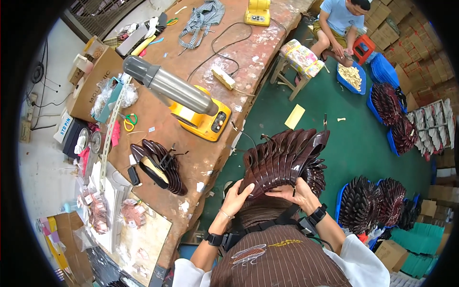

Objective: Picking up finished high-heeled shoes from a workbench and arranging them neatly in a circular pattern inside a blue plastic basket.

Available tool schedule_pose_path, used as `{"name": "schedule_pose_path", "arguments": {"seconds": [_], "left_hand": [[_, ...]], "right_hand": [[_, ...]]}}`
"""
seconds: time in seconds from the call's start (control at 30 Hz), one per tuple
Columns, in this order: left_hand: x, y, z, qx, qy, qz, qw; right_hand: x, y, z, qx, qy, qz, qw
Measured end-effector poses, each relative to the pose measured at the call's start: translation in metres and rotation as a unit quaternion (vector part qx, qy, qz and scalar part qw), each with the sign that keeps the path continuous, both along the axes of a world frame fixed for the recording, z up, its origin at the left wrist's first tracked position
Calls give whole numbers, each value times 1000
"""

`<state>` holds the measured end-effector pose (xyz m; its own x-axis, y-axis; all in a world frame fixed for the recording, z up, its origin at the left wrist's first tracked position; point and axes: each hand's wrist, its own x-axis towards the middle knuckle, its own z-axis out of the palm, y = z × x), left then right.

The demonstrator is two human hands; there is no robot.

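Both my hands grip a big fanned stack of glossy dark-brown shoe parts [282,158] held out in front of me over the green floor. My left hand [237,195] presses against the stack's lower left side with fingers spread on it. At the lower right edge, my right hand [295,192] cups the stack from beneath. Both wrists wear black straps. A smaller pile of the same dark-brown pieces [160,165] lies on the brown workbench [201,162] to my left.
On the bench stand a yellow machine with a grey cylinder [191,107], a second yellow machine [258,12], cables, scissors [129,122] and cardboard boxes. Blue trays of dark pieces [377,201] sit on the floor. Another person sits on a stool [339,24] at the far side.
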<state>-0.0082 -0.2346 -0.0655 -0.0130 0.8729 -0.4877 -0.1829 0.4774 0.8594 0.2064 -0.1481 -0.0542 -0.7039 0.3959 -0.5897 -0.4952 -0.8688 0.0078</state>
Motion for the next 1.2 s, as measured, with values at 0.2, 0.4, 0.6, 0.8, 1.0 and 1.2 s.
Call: {"name": "schedule_pose_path", "arguments": {"seconds": [0.2, 0.4, 0.6, 0.8, 1.0, 1.2], "left_hand": [[7, 11, 10, 12, 99, 25, 995], [-2, 22, 19, 10, 148, 114, 982], [-29, 34, 11, 32, -16, 137, 990], [-50, 46, -9, 43, 28, 120, 991], [-64, 62, -15, 39, 44, 110, 992], [-70, 77, -7, 47, 29, 107, 993]], "right_hand": [[-1, 24, -1, 4, -29, 45, 999], [-24, 39, -3, 5, -35, 47, 998], [-48, 47, -5, -75, 2, -5, 997], [-62, 56, -10, -84, -25, -31, 996], [-78, 67, -4, -51, -81, -37, 995], [-83, 82, 12, 15, -105, -35, 994]]}}
